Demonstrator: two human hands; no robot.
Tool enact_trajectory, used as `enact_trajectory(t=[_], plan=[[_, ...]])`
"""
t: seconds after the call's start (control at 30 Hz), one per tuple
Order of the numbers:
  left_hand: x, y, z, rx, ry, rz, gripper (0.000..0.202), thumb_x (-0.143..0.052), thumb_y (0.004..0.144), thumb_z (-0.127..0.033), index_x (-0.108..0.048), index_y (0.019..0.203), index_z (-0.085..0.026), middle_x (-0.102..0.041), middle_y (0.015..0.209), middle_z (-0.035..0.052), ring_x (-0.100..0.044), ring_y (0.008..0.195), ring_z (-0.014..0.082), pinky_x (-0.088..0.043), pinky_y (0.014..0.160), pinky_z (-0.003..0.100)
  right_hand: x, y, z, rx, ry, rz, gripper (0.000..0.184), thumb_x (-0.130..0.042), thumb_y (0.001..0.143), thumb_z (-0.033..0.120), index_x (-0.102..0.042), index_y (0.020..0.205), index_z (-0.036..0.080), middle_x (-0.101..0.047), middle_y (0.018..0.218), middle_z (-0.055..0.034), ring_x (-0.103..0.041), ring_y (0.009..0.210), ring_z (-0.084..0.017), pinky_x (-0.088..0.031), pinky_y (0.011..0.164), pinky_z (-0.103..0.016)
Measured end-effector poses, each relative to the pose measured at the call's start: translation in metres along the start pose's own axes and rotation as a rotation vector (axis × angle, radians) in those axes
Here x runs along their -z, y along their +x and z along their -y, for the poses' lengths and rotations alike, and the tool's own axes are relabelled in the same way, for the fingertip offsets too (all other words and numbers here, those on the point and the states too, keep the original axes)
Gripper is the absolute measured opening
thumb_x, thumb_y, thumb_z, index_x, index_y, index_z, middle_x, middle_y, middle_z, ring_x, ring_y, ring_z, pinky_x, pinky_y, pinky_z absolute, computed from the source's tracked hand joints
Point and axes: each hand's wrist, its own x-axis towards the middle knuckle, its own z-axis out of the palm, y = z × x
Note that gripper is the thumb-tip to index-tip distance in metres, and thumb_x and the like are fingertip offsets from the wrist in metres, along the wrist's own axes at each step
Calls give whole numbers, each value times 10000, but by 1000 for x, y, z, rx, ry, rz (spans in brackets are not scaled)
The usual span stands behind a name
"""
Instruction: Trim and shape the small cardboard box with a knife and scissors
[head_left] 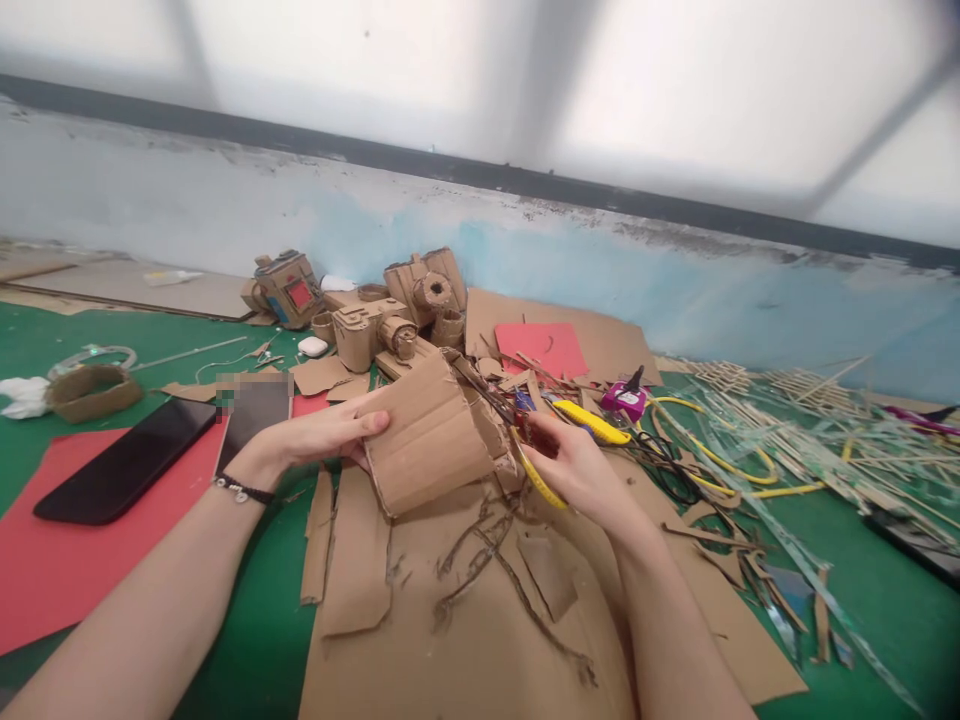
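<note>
My left hand is closed on the left side of a cardboard box-like piece, thumb on its near face and the other fingers behind. The piece is tilted, with a ragged rim towards the right. At that rim my right hand is closed around what look like scissors with a curved yellow handle. Their dark, narrow front part runs along the far side of the piece, partly hidden. Beneath both hands lies a large cardboard sheet with dark torn strips on it.
Cardboard camera models stand by the wall. A black phone rests on red paper at left. Beyond my right hand are a yellow utility knife, a purple object and a yellow cord. Scraps and thin sticks cover the right.
</note>
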Motion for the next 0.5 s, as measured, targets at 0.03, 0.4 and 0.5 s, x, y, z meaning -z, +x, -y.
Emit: enact_trajectory(t=[0.03, 0.4, 0.5], plan=[[1, 0, 0, -5, 0, -6, 1102, -864, 787, -767, -395, 1704, -373, -644, 1576, 162, -716, 1280, 390, -686, 859, 404, 0, 0, 1, 8, -1, -4, 255, -622, 942, 448, -711, 942, 209, -739, 871, -44, -617, 800, -223, -474, 718, -314], [2, 0, 2, -60, 11, -34, 1015, -819, 850, -746, -417, 1697, -358, -658, 1538, 168, -706, 1285, 382, -680, 839, 385, -4, 0, 0, -50, -3, 31, 289, -591, 966, 483, -614, 826, 230, -638, 768, -1, -528, 702, -186, -425, 630, -296], [4, 2, 5, -63, 26, -57, 1008, -810, 839, -771, -458, 1675, -333, -675, 1526, 170, -696, 1310, 386, -672, 867, 385, -2, 0, -1, -63, 58, 99, 273, -603, 969, 457, -701, 1017, 207, -746, 928, -45, -650, 823, -222, -511, 711, -316]])
